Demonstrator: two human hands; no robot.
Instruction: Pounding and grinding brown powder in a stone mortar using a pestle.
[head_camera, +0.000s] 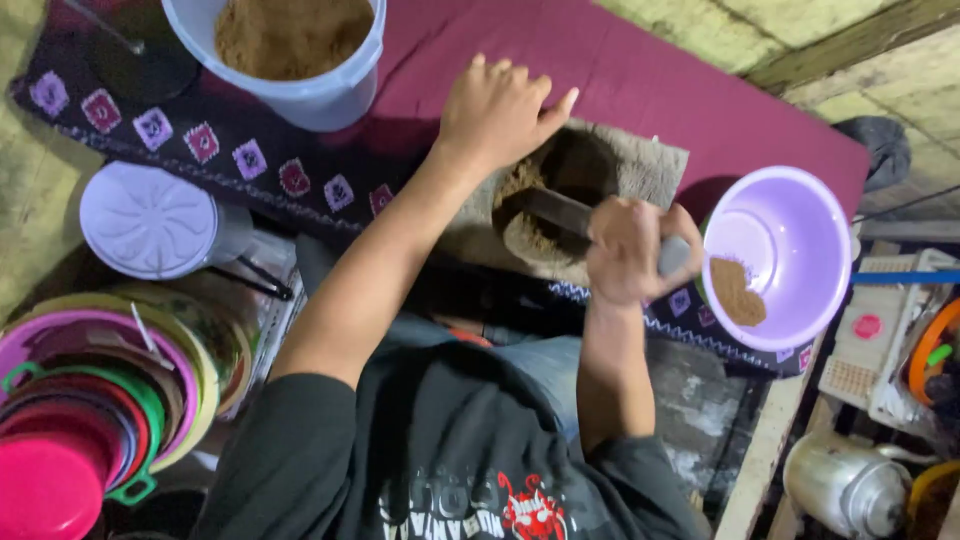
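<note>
Both hands work at the stone bowl (560, 190) at upper centre: left hand (497, 110) flat, fingers together on its rim, right hand (632, 250) wrapped around a flat tool (560, 212), seemingly scraping brown powder (525, 235) loose.

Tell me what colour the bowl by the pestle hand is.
Light purple bowl, seen in the head view.

The stone mortar (560, 195) is sitting centrally on the cloth (700, 90); the bucket (300, 70) is standing far left, the bowl (790, 255) lying right (powder inside both), stacked basins (90, 420) resting near left.
</note>
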